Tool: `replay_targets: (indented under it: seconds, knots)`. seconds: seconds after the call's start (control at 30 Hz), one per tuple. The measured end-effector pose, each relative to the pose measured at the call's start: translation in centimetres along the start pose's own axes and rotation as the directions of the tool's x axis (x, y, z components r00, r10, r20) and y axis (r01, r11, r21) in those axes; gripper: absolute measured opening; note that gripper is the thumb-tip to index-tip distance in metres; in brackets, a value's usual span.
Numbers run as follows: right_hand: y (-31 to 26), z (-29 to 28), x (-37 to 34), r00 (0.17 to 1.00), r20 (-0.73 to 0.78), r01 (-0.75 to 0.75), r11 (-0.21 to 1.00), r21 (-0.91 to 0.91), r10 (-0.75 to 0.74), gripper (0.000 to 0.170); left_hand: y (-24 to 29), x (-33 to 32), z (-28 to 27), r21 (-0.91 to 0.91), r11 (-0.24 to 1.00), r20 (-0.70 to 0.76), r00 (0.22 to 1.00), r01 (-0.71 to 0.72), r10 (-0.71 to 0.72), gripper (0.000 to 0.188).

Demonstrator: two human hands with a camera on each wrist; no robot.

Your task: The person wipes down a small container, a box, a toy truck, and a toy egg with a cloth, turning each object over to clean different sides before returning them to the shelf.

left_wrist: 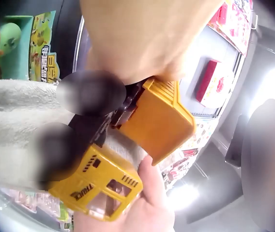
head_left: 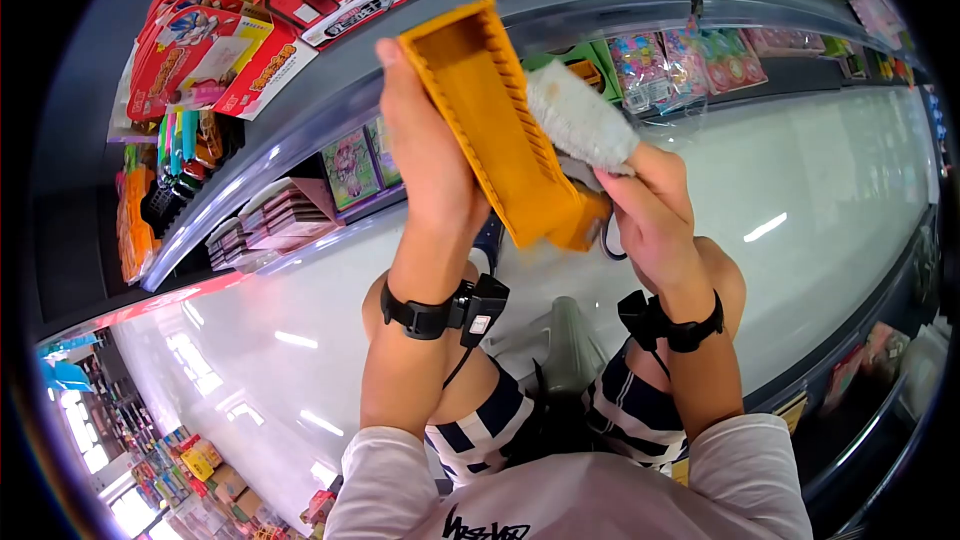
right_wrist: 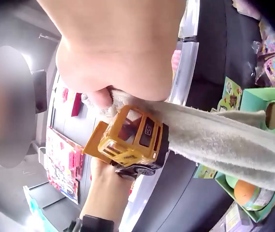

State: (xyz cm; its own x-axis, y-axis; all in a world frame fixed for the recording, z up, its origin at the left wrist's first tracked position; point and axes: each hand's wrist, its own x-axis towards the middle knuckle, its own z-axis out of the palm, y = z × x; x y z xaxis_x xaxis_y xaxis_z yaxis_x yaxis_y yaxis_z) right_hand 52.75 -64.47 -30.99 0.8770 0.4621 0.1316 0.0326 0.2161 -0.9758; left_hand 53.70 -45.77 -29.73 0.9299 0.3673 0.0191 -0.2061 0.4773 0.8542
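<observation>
A yellow toy dump truck is held up in front of the shelf, its bed's hollow side towards the head camera. My left hand grips it along the side of the bed. In the left wrist view the truck's yellow cab shows, with "TRUCK" lettering and window openings. My right hand holds a whitish cloth against the truck near the cab. Part of the cloth hangs down long in the right wrist view, and dark wheels show under the cab. The right fingertips are partly hidden by cloth.
Boxed toys in red packaging stand on the upper shelf. Below it, packets and a green box fill a lower shelf. A grey stool stands between the person's knees on the glossy floor.
</observation>
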Motion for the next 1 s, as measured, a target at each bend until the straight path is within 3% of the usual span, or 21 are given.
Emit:
replay_targets:
  seconds: [0.07,0.17,0.23,0.33,0.43,0.5,0.6,0.63,0.67,0.73,0.77,0.8,0.87,0.93,0.97,1.0]
  knots:
    - [0.1,-0.2,0.1,0.997,0.073,-0.007,0.995,-0.097,0.015,0.043,0.6,0.6,-1.2,-0.059,0.998,-0.005,1.000,-0.026,0.025,0.064]
    - [0.3,0.1,0.2,0.995,0.085,0.049,0.997,-0.068,-0.043,0.042,0.8,1.4,-2.6,-0.054,0.997,-0.055,0.997,-0.051,0.048,0.065]
    - [1.2,0.0,0.2,1.000,0.005,0.024,1.000,-0.011,-0.024,0.041,0.8,1.7,-2.7,-0.060,0.995,-0.061,0.996,-0.074,0.071,0.065]
    - [1.3,0.3,0.7,0.998,0.052,0.031,0.996,0.078,-0.035,0.041,0.5,1.9,-2.6,-0.117,0.992,-0.125,0.991,-0.056,0.041,0.066]
    - [2.1,0.4,0.9,0.991,0.085,0.098,0.994,0.054,-0.102,0.042,0.6,1.7,-2.7,-0.059,0.995,-0.157,0.985,-0.080,0.070,0.070]
    - [1.9,0.5,0.9,0.981,0.126,0.140,0.989,0.047,-0.145,0.042,1.6,1.1,-3.0,-0.023,1.000,-0.043,0.999,0.011,-0.012,0.074]
    - [2.0,-0.3,1.2,0.943,0.239,0.228,0.973,0.042,-0.231,0.042,2.1,1.4,-3.0,-0.037,0.999,0.009,1.000,-0.021,0.021,0.076]
    - [2.2,-0.4,1.3,0.913,0.308,0.268,0.962,0.046,-0.269,0.042,2.1,1.7,-3.6,-0.085,0.996,0.159,0.987,0.000,0.014,0.078]
    - [2.4,-0.2,1.1,0.912,0.312,0.265,0.963,0.047,-0.266,0.042,2.2,2.1,-4.0,-0.086,0.996,0.153,0.988,-0.001,0.014,0.078]
    - [2.9,0.4,0.3,0.958,0.259,0.025,0.934,0.357,-0.125,0.043,2.5,2.6,-3.9,-0.256,0.950,0.407,0.911,0.181,-0.063,0.077]
    - [2.8,0.6,0.2,0.958,0.257,0.024,0.933,0.359,-0.124,0.043,2.4,2.3,-3.6,-0.113,0.988,0.330,0.942,0.106,-0.063,0.076]
    - [2.7,0.9,0.1,0.964,0.240,0.009,0.911,0.413,-0.118,0.043,2.6,2.0,-3.1,-0.111,0.988,0.328,0.942,0.108,-0.066,0.076]
    - [2.6,1.7,0.0,0.968,0.224,-0.005,0.885,0.466,-0.113,0.044,2.9,1.8,-2.6,-0.172,0.963,0.277,0.948,0.208,-0.155,0.076]
    - [2.6,2.2,0.0,0.985,0.074,0.102,0.880,0.464,-0.153,0.037,2.4,2.1,-2.5,-0.243,0.941,0.343,0.928,0.234,-0.142,0.076]
    - [2.4,2.1,0.1,0.985,0.075,0.104,0.881,0.461,-0.155,0.037,2.2,2.0,-2.2,-0.154,0.978,0.215,0.971,0.141,-0.106,0.074]
    - [2.1,2.0,0.5,0.978,0.108,0.147,0.961,0.235,-0.176,0.041,2.2,2.0,-1.9,-0.052,0.997,0.087,0.995,0.056,-0.052,0.073]
